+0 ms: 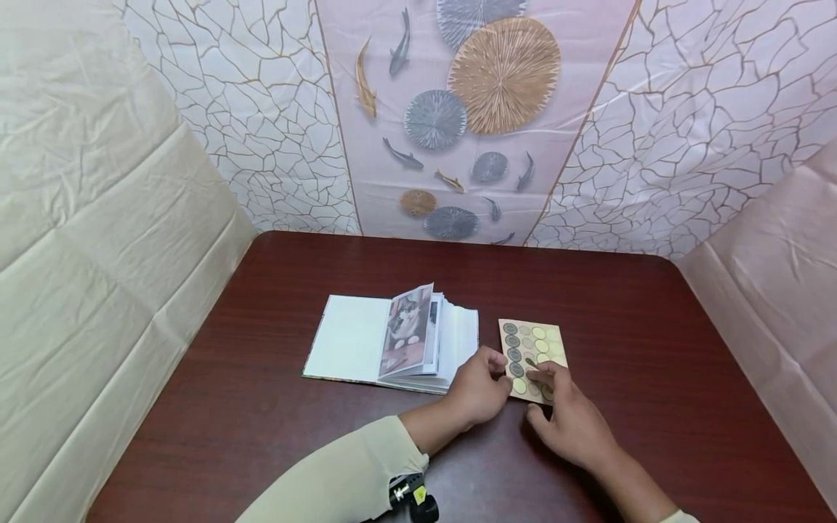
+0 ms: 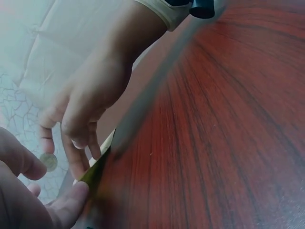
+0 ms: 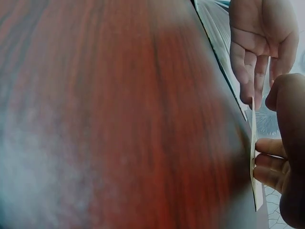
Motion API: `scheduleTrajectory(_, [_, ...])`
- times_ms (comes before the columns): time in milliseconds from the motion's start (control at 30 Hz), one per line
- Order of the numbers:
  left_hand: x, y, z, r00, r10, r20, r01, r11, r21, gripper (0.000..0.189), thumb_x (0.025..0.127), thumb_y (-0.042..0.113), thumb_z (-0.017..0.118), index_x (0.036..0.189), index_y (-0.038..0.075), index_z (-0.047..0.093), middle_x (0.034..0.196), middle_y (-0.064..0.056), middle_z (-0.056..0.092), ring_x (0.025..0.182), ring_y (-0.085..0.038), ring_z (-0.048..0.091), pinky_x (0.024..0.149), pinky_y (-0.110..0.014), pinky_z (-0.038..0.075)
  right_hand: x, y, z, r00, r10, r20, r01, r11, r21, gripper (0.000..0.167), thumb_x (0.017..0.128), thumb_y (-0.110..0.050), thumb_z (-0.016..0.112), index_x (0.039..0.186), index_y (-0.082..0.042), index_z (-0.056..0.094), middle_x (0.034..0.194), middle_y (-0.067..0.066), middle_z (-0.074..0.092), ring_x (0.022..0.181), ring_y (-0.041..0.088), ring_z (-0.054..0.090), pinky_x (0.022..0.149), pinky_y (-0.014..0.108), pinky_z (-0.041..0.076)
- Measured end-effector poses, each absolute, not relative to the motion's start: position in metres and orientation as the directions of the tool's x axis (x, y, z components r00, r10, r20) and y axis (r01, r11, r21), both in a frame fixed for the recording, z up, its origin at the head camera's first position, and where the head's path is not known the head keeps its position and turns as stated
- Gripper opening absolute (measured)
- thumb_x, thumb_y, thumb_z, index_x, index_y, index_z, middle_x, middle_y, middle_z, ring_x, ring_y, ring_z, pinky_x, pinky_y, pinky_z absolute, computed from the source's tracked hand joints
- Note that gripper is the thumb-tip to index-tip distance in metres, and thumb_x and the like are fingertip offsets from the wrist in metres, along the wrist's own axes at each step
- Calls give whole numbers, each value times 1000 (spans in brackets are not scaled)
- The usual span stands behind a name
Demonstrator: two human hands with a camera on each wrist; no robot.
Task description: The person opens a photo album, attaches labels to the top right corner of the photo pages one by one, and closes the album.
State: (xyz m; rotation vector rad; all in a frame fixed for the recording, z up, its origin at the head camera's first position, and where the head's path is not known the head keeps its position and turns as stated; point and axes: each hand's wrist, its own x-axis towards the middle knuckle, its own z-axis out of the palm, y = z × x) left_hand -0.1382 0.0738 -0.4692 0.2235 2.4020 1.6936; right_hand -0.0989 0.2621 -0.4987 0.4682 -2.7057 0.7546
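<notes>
A flat sheet of round stickers (image 1: 554, 343) has dark grey and pale yellow circles. My left hand (image 1: 479, 388) grips its left edge near the lower corner; in the left wrist view the left thumb (image 2: 72, 202) presses at that edge. From the right, my right hand (image 1: 575, 421) reaches over the sheet with curled fingers, its thumb apart and lower. One round sticker (image 2: 48, 161) is off the sheet at a right fingertip, tilted and dark in the head view. The right wrist view shows the sheet (image 3: 254, 157) nearly edge-on, with right fingers (image 3: 270, 148) against it.
An open photo album (image 1: 349, 338) lies left of the sheet, a cat photo (image 1: 407, 327) on its raised page. Both are on a dark red wooden table (image 1: 261, 436). Cream cloth (image 1: 78, 218) hangs at the sides, and a patterned cloth (image 1: 275, 109) stands behind.
</notes>
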Motion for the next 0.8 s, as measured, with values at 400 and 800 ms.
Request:
scheduleTrajectory(400, [-131,70,-465,-947,299,-115,-14,319,948,17,92,2,66,108,8,65,105,-7,67,94,-12,61,81,-28,50,-97,262,-496,-941,-210,264,-315,825,-468,61,79,-4,70,132,-2,40,124,14,71,114,32,66,83,49,52])
scheduleTrajectory(800, [-123,37,-424,-827,512,231,457,374,807,19,93,8,63,112,11,67,80,12,59,68,2,53,65,-15,45,-98,259,-492,-940,-203,272,-315,824,-471,52,84,-8,72,130,-6,47,122,13,70,113,32,66,85,52,53])
